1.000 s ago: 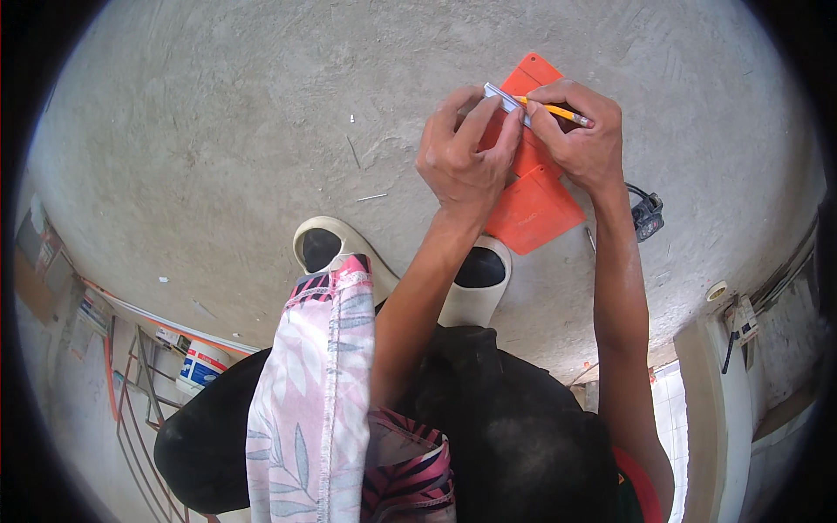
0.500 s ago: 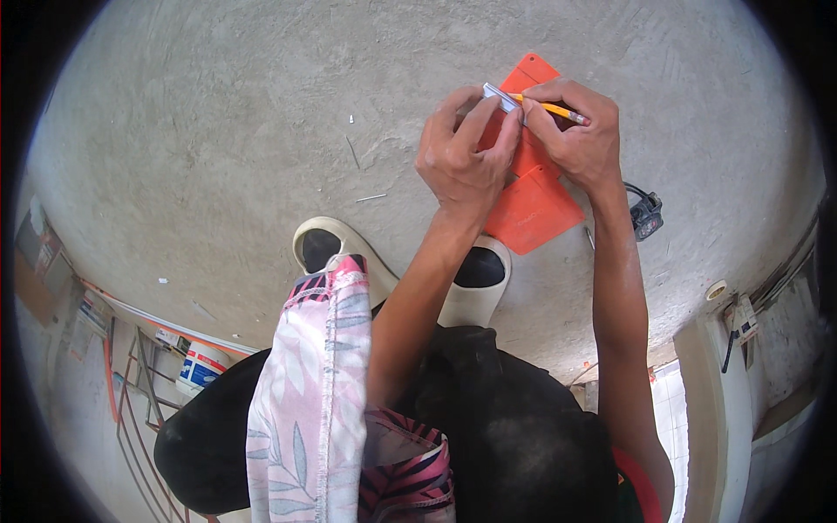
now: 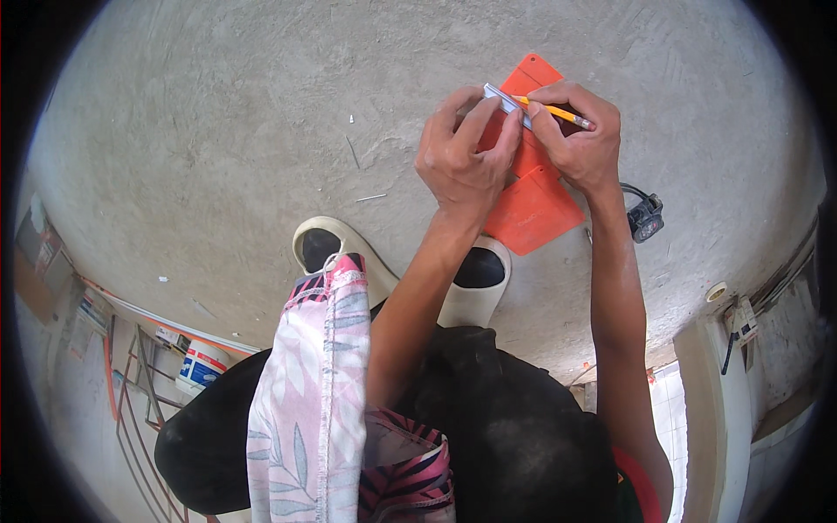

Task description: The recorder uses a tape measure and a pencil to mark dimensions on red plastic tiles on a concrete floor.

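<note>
My left hand (image 3: pixel 466 144) is closed, its fingertips pressing a short, narrow silver-white strip (image 3: pixel 504 98) over the orange flat pieces. In my right hand (image 3: pixel 582 139) a yellow pencil (image 3: pixel 562 113) is pinched, its point at the strip's edge. The orange flat pieces (image 3: pixel 534 212) look like thin plastic plates, the near one overlapping the others on the floor. Both hands cover part of them, so their full outline is hidden. One far corner has a small hole.
Near my right forearm lies a black corded device (image 3: pixel 646 218). My pale slip-on shoes (image 3: pixel 475 292) rest on the rough concrete floor (image 3: pixel 218 131). A thin metal piece (image 3: pixel 371 198) and small scraps lie left of my hands. A white-and-blue bucket (image 3: pixel 202 368) stands at lower left.
My right hand has shifted slightly to the right with the pencil, whose point has slid a little along the strip. My left hand and the strip stay in place.
</note>
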Demonstrator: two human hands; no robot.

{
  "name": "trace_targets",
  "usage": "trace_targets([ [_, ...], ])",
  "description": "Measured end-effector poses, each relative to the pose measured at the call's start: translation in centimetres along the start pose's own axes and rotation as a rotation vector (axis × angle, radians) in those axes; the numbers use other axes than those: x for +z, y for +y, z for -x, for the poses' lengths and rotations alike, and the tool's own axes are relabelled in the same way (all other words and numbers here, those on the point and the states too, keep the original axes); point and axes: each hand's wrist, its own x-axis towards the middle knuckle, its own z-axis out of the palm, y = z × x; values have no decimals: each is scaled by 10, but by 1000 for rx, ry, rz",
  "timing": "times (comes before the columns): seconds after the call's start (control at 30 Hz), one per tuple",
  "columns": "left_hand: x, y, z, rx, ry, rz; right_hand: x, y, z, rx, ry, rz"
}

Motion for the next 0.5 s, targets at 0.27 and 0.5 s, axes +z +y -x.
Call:
trace_targets([
  [0.27, 0, 0, 1, -3, -7, 3, 1, 4, 1, -24, 1, 17],
  [0.5, 0, -1, -1, 8, 13, -13, 1, -1, -3, -24, -4, 30],
])
